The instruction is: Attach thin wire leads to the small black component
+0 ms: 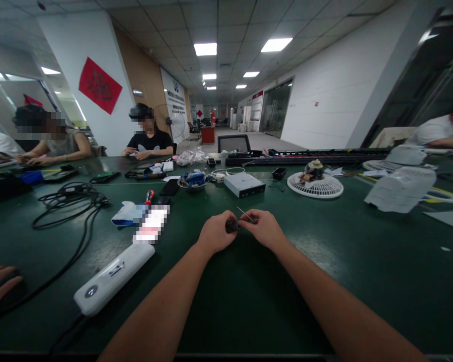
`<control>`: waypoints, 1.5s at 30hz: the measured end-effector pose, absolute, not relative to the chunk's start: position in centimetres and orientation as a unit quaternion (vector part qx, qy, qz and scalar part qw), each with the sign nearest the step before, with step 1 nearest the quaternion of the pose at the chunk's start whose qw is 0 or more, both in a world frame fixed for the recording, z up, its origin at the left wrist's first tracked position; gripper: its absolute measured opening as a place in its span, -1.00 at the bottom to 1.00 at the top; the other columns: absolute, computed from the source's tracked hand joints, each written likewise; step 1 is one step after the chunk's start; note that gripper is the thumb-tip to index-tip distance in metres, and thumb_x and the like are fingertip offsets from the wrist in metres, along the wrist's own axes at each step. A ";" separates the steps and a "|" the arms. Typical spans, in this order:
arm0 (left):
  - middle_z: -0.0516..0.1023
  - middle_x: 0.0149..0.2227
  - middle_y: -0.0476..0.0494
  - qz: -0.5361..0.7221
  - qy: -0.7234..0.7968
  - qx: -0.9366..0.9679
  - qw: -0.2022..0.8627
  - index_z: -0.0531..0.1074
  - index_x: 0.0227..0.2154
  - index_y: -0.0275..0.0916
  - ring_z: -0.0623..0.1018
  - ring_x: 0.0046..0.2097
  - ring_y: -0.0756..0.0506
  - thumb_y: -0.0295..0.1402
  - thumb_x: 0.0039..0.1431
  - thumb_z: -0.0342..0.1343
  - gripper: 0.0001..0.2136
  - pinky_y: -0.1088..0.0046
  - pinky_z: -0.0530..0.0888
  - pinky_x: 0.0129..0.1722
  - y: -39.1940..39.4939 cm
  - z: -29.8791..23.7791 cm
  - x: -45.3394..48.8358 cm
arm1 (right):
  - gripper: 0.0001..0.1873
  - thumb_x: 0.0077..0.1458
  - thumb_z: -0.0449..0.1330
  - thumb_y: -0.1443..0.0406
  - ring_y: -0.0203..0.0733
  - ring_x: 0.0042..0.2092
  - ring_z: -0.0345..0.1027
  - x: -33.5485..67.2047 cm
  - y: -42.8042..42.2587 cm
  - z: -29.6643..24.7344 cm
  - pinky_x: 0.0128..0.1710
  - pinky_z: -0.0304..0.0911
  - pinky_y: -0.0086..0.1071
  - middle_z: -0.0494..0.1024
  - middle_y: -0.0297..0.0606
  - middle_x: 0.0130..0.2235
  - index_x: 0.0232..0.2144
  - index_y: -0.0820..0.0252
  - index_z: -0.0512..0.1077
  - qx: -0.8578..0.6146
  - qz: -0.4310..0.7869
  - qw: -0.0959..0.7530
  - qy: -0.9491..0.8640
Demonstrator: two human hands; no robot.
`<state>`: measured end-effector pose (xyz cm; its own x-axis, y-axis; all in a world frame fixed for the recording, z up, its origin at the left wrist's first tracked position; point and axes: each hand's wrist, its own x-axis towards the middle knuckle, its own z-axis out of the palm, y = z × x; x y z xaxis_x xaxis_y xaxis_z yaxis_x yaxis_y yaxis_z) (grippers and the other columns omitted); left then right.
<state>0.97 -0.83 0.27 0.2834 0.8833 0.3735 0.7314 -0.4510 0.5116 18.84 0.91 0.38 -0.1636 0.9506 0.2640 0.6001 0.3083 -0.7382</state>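
My left hand (216, 232) and my right hand (261, 229) hover together above the green work mat (249, 306). The left hand pinches a small dark object (231, 227), perhaps a plastic part, whose exact kind is too small to tell. My right hand holds a thin metal pin (245, 214) by one end, with its tip pointing up and to the left. The pin's lower end and part of the dark object are hidden by my fingers.
A white power strip (113, 278) lies to the left, near a co-worker's hand (0, 289) on a black mouse. Ahead stand a silver box (244, 185), a dismantled white fan (314, 186), black cables (68, 203), a small bowl of parts (192, 182).
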 end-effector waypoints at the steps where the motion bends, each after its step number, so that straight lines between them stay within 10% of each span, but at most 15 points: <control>1: 0.57 -0.29 -0.06 0.313 0.509 0.792 0.125 0.44 -0.25 -0.16 0.55 -0.26 -0.07 -0.36 0.00 0.20 -0.80 0.47 0.44 -0.28 -0.9 0.3 1.0 | -0.82 -0.03 0.27 0.18 -0.26 -0.41 0.37 18.9 0.9 0.4 -0.40 0.18 -0.42 0.57 -0.32 -0.42 -0.41 0.16 0.55 -0.543 0.233 0.354 -0.725; 12: 0.57 -0.30 -0.05 0.351 0.498 0.783 0.121 0.41 -0.23 -0.15 0.55 -0.28 -0.05 -0.32 0.04 0.18 -0.80 0.48 0.45 -0.30 -0.7 -0.1 0.7 | -0.76 0.03 0.21 0.15 -0.26 -0.37 0.39 18.6 1.1 0.1 -0.39 0.18 -0.44 0.58 -0.29 -0.39 -0.36 0.23 0.49 -0.490 0.365 0.332 -0.719; 26: 0.59 -0.26 -0.05 0.310 0.499 0.799 0.128 0.44 -0.21 -0.15 0.56 -0.23 -0.07 -0.38 0.01 0.18 -0.78 0.45 0.46 -0.21 -0.9 0.4 0.9 | -0.62 0.18 0.03 0.15 -0.32 -0.53 0.27 18.4 0.1 1.2 -0.52 0.00 -0.43 0.49 -0.31 -0.55 -0.58 0.19 0.42 -0.537 0.204 0.241 -0.782; 35: 0.60 -0.28 -0.05 0.318 0.571 0.751 0.095 0.46 -0.23 -0.14 0.57 -0.24 -0.09 -0.41 -0.01 0.22 -0.78 0.46 0.44 -0.27 -0.2 -0.1 0.5 | -0.68 0.04 0.22 0.17 -0.26 -0.38 0.40 19.3 0.6 0.7 -0.41 0.15 -0.43 0.57 -0.34 -0.39 -0.14 0.13 0.43 -0.525 0.201 0.271 -0.781; 45: 0.59 -0.24 -0.06 0.304 0.564 0.759 0.112 0.47 -0.21 -0.14 0.55 -0.21 -0.08 -0.40 0.02 0.23 -0.77 0.46 0.44 -0.25 0.1 -0.5 0.3 | -0.82 0.11 0.14 0.25 -0.22 -0.29 0.44 19.5 0.4 1.2 -0.30 0.22 -0.39 0.61 -0.32 -0.29 -0.26 0.05 0.53 -0.530 0.125 0.236 -0.805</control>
